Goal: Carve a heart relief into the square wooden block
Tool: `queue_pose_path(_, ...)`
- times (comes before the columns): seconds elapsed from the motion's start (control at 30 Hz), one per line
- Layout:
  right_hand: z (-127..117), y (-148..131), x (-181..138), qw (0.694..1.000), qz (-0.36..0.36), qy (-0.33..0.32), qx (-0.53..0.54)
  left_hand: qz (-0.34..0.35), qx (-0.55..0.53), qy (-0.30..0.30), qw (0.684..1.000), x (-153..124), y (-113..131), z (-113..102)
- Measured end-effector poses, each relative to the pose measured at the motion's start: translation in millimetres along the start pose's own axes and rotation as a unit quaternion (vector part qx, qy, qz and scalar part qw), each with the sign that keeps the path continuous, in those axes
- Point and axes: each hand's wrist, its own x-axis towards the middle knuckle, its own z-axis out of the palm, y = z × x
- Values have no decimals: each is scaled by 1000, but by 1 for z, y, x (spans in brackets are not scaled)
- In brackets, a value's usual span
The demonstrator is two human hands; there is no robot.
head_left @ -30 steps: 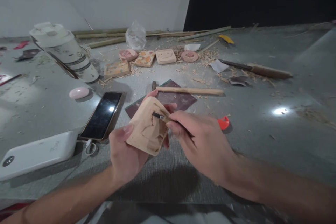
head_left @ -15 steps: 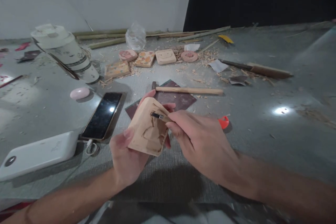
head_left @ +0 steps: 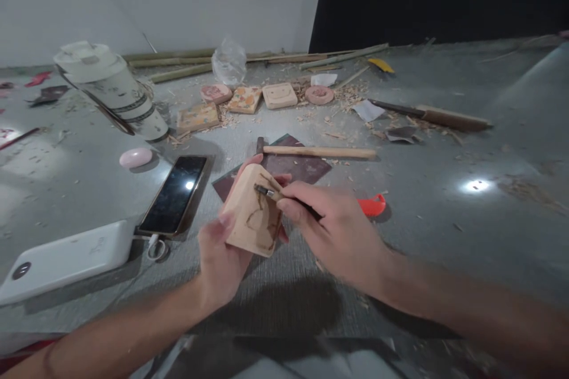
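My left hand (head_left: 220,257) grips a pale wooden block (head_left: 242,213) by its edges, thumb on the near left side and fingers behind. The block is tilted up, and dark carved grooves run over its face. In my right hand (head_left: 344,237) a slim carving tool (head_left: 275,194) with a wooden handle and dark metal end is pinched between thumb and fingers. Its tip meets the groove in the upper part of the block; the exact tip shape is too small to tell. Behind the block a hammer (head_left: 317,152) lies across dark red sandpaper (head_left: 313,172).
To the left are a phone (head_left: 173,195), a white power bank (head_left: 71,263), a pink egg-shaped object (head_left: 136,158) and a tall paper cup (head_left: 115,89). Carved blocks (head_left: 279,96) and wood shavings lie behind. A chisel-like tool (head_left: 453,117) and an orange-red object (head_left: 374,205) are to the right.
The block has turned slightly and shifted a little in my left hand's hold. My right hand has moved slightly left and rolled, showing more of the tool's handle and the orange-red object.
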Motion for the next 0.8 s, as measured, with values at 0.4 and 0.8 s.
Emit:
queue_pose_path(0.4,-20,-3,5,999,23,8,-42,13,-83,3,996,11,9,-12)
queue_pose_path(0.8,-23,-11,0,988,-25,-12,-152,23,-27,-39,999,7,11,-11)
